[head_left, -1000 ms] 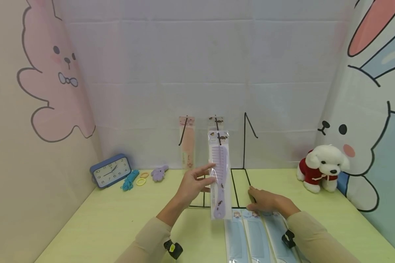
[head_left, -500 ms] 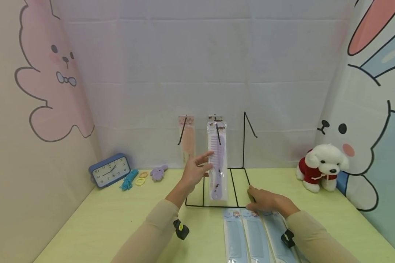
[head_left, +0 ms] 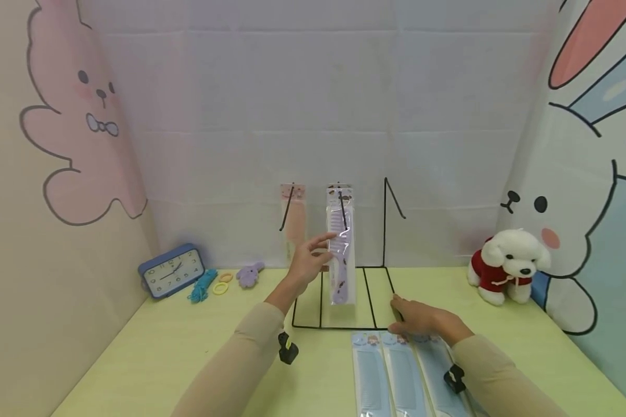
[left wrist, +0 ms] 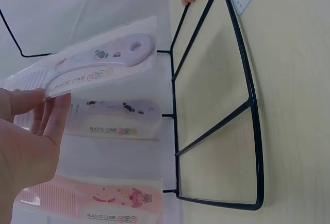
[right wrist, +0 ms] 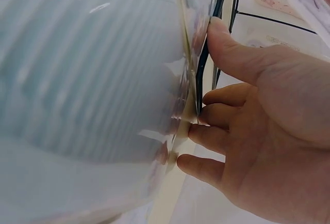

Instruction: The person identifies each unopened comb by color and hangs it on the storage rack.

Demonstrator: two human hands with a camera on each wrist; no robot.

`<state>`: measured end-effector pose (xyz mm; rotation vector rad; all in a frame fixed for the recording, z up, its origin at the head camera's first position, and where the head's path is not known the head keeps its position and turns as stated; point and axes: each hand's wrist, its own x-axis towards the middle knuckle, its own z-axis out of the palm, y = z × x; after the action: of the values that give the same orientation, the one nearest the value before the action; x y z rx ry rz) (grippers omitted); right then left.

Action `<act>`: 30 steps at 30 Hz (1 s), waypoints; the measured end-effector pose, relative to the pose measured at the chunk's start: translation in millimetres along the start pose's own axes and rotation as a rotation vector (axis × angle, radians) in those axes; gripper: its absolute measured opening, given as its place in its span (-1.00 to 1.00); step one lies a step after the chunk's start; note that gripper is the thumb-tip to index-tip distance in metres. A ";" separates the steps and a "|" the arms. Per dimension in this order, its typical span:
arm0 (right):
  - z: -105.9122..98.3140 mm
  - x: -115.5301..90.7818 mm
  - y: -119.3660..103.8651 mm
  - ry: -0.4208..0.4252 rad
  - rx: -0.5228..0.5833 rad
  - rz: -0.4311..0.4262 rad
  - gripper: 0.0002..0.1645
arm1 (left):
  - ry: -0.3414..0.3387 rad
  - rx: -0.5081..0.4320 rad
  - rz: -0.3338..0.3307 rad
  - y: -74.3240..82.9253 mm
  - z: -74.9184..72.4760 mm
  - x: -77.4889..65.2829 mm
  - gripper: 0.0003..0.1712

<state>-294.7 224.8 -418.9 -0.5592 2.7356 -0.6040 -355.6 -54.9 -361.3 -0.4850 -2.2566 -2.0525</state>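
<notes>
My left hand [head_left: 324, 248] pinches a purple comb in a clear packet [head_left: 340, 255] by its left edge, holding it upright at the middle hook of a black wire rack [head_left: 306, 327]. In the left wrist view my fingers [left wrist: 36, 111] hold that packet [left wrist: 98, 64]. A second purple comb [left wrist: 118, 115] hangs behind it, and a pink comb [head_left: 294, 223] hangs on the left hook. The right hook [head_left: 393, 200] is bare. My right hand [head_left: 400, 314] rests on the rack's front right corner, its thumb [right wrist: 227, 48] against the wire. Three blue comb packets [head_left: 404, 370] lie in front.
A blue clock [head_left: 171, 270], a teal cord [head_left: 202, 286], hair rings [head_left: 221, 286] and a small purple toy [head_left: 248, 274] sit at the back left. A white plush dog [head_left: 506, 265] stands at the back right. Printed walls close in the yellow-green table [head_left: 162, 359].
My left hand has carried the purple comb packet up and away from me, along the middle hook toward the rack's back. The right hand has stayed on the rack's corner.
</notes>
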 end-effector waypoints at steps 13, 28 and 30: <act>-0.5 2.0 1.7 -0.005 -0.007 -0.008 0.01 | 0.060 -0.066 0.015 -10.3 -1.6 20.0 -0.56; -0.8 -0.4 -0.1 -0.002 -0.012 -0.016 -0.02 | 0.115 -0.022 0.015 -8.2 6.6 25.2 -0.62; -0.1 -0.6 0.3 -0.004 -0.007 -0.009 -0.01 | 0.120 -0.001 0.016 -9.0 6.2 25.9 -0.61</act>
<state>-294.3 225.4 -418.9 -0.5739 2.7343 -0.5947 -381.5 -44.4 -364.3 -0.3684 -2.1765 -2.0176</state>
